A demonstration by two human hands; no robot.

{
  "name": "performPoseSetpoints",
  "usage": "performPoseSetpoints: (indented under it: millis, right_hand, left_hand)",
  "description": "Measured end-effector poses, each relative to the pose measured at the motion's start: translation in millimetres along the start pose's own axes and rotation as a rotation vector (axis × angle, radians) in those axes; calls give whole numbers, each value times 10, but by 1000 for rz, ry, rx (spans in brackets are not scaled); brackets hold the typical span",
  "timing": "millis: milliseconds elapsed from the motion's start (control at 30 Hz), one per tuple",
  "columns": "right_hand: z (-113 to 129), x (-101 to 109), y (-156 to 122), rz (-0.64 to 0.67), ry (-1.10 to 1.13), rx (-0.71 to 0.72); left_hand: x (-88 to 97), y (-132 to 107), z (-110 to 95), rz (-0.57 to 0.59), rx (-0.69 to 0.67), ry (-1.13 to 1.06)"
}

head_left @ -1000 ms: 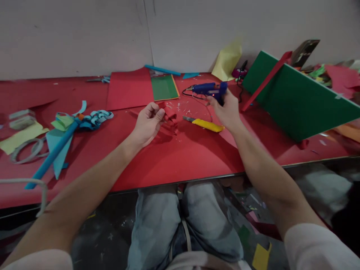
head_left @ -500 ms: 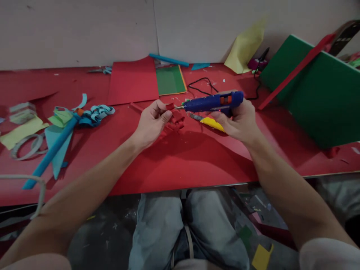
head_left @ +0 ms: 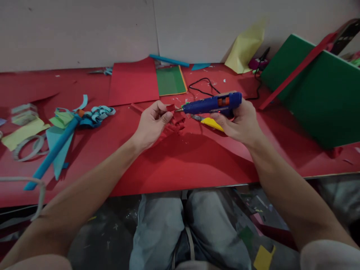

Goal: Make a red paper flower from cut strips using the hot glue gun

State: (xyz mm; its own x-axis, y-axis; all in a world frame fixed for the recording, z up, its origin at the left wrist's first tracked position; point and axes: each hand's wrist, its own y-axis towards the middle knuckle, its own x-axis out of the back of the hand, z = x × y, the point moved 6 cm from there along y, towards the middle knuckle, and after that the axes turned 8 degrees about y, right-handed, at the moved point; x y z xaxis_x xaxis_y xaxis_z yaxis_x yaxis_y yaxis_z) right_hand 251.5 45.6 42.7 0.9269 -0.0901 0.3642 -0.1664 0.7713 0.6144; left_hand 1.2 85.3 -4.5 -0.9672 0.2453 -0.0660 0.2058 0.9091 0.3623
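My left hand (head_left: 152, 123) is closed in a pinch on a folded red paper piece (head_left: 176, 118), held just above the red table (head_left: 197, 161). My right hand (head_left: 239, 122) grips a blue glue gun (head_left: 212, 104) with an orange trigger. Its metal nozzle points left and touches the top of the red paper piece. A black cord (head_left: 202, 86) runs back from the gun. Under the gun lies a yellow-handled cutter (head_left: 209, 123) on the table.
A blue paper tube (head_left: 50, 150) with blue and green strips lies at left, near tape rolls (head_left: 25, 148). Red and green sheets (head_left: 152, 80) lie at the back. A big green board (head_left: 317, 86) leans at right. Yellow paper (head_left: 246, 47) rests against the wall.
My right hand picked the glue gun up from the table's back and brought it left until the nozzle met the red paper. My left hand stayed put.
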Motion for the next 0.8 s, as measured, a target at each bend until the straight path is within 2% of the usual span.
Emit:
performPoseSetpoints:
  millis: [400, 800]
  right_hand:
    - [-61, -21, -44, -31, 4, -15]
    - [33, -30, -8, -11, 9, -6]
  left_hand:
    - [-13, -4, -1, 11, 5, -13]
    - [-18, -16, -19, 23, 26, -4]
